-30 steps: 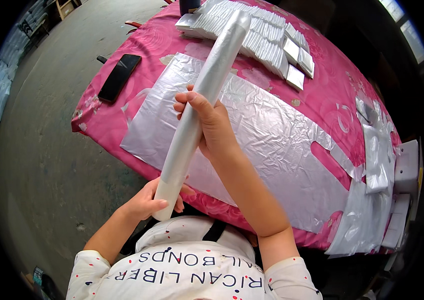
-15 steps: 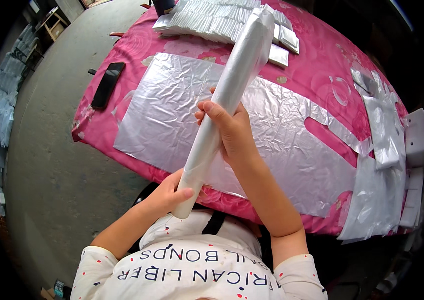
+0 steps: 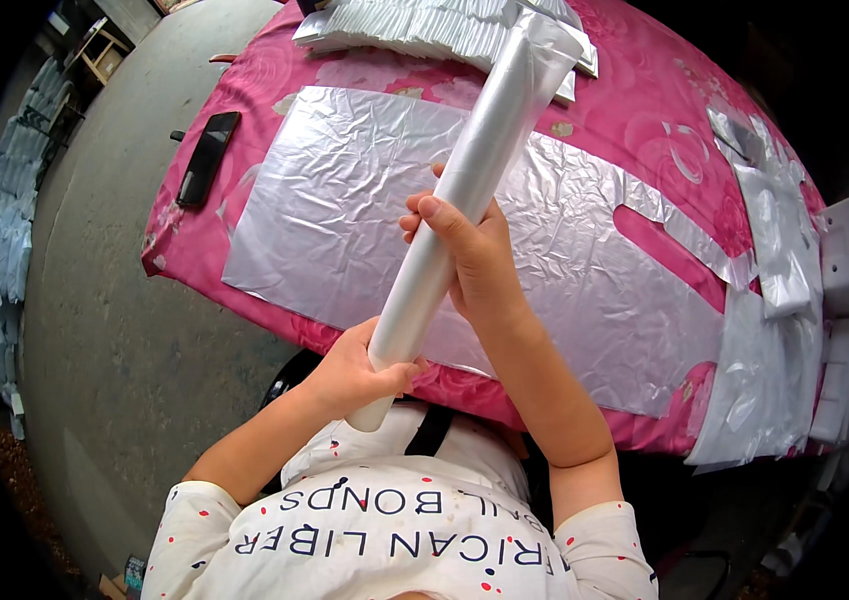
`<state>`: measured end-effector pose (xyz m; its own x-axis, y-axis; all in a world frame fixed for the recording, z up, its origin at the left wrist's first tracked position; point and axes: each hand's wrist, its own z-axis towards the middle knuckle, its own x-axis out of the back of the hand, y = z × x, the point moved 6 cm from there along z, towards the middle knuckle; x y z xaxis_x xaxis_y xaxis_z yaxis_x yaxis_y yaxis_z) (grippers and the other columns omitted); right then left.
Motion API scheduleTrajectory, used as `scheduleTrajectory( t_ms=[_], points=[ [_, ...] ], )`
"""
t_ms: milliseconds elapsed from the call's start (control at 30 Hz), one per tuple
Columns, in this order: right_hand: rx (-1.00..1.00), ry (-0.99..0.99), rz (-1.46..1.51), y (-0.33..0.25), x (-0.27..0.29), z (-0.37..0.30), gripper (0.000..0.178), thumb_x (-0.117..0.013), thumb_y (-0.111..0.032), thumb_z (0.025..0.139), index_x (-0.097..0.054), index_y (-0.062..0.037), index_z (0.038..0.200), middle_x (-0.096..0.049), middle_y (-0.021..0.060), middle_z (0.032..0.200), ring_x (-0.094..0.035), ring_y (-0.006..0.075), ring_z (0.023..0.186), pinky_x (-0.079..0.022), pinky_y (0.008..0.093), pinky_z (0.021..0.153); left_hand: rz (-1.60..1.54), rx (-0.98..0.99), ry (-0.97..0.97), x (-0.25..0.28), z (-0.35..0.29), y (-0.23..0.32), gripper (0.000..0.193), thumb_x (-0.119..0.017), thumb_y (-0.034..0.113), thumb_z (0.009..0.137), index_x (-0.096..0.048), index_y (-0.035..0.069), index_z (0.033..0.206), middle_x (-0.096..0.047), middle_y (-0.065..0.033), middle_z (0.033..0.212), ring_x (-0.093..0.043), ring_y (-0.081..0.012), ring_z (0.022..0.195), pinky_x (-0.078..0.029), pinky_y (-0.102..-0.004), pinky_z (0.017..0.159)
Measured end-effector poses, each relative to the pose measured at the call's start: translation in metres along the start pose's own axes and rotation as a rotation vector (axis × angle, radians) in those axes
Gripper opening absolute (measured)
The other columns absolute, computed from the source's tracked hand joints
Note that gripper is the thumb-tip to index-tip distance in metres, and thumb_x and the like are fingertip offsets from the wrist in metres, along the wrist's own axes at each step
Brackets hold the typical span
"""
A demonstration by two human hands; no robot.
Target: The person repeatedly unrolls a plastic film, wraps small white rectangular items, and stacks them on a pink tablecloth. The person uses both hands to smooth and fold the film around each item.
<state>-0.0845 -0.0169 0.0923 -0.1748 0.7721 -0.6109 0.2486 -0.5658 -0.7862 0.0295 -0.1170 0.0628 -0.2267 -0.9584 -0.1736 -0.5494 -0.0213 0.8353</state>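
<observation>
Both my hands grip a long roll of whitish plastic film (image 3: 474,160), tilted so its far end points up and right. Near its lower end, my left hand (image 3: 354,370) is closed round it, thumb across the front. Around the middle, my right hand (image 3: 469,250) wraps it with the thumb on top. Beneath the roll a large, wrinkled silvery plastic bag (image 3: 344,190) lies spread on the table, a long cut-out at its right end showing the pink cloth. A loose flap of film hangs at the roll's top end.
A pink flowered cloth covers the table (image 3: 634,60). Folded white packets (image 3: 404,30) line its far side. A black phone (image 3: 208,160) lies at the left edge. More plastic bags (image 3: 769,240) and white plastic blocks (image 3: 839,260) are at the right. Stacked bundles (image 3: 9,220) stand far left.
My left hand has slid its grip slightly up and right, with the thumb now wrapped further across the roll. The roll has shifted slightly right. My right hand keeps its hold.
</observation>
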Motion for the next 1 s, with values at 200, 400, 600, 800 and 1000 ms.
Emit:
scheduleTrajectory(
  t_ms=[200,400,600,800,1000],
  points=[
    [-0.048,0.042,0.042,0.010,0.009,-0.002,0.064,-0.070,-0.020,0.076,-0.032,0.0015,0.123,-0.055,0.0094,0.090,-0.059,0.0158,0.078,-0.052,0.0293,0.069,-0.153,-0.033,-0.182,-0.009,-0.002,0.005,0.062,-0.063,0.013,0.072,-0.035,0.000,0.125,-0.056,-0.0173,0.110,-0.057,-0.0125,0.066,-0.050,-0.0292,0.062],
    [-0.067,0.082,0.018,0.014,0.006,-0.010,0.065,-0.070,-0.019,0.076,-0.032,0.0018,0.124,-0.054,0.0085,0.089,-0.058,0.0152,0.076,-0.052,0.0293,0.067,-0.249,-0.081,-0.245,-0.013,0.000,0.001,0.078,-0.073,0.036,0.070,-0.035,-0.002,0.126,-0.051,-0.0247,0.118,-0.057,-0.0128,0.063,-0.048,-0.0271,0.054],
    [-0.056,0.136,-0.056,0.021,0.014,-0.014,0.045,-0.067,-0.021,0.078,-0.039,-0.0014,0.107,-0.052,0.0093,0.091,-0.057,0.0146,0.077,-0.050,0.0302,0.065,-0.319,-0.026,-0.294,-0.007,0.007,-0.006,0.075,-0.064,0.046,0.076,-0.032,0.002,0.128,-0.052,-0.0207,0.118,-0.058,-0.0141,0.071,-0.050,-0.0296,0.064],
    [-0.022,0.150,-0.154,0.039,0.019,-0.022,0.046,-0.068,-0.015,0.079,-0.039,-0.0015,0.112,-0.054,0.0092,0.093,-0.058,0.0167,0.081,-0.051,0.0313,0.071,-0.123,0.064,-0.087,0.008,0.016,-0.026,0.063,-0.042,0.053,0.086,-0.042,0.001,0.122,-0.059,-0.0117,0.092,-0.057,-0.0145,0.069,-0.049,-0.0280,0.063],
    [-0.079,0.251,0.024,0.009,0.072,0.002,0.048,-0.066,-0.012,0.080,-0.039,0.0002,0.118,-0.055,0.0102,0.097,-0.059,0.0166,0.084,-0.050,0.0313,0.077,-0.289,0.368,-0.346,0.012,-0.013,-0.049,0.058,-0.036,0.048,0.089,-0.049,0.000,0.119,-0.059,-0.0101,0.079,-0.055,-0.0151,0.060,-0.047,-0.0276,0.056]
  ],
)
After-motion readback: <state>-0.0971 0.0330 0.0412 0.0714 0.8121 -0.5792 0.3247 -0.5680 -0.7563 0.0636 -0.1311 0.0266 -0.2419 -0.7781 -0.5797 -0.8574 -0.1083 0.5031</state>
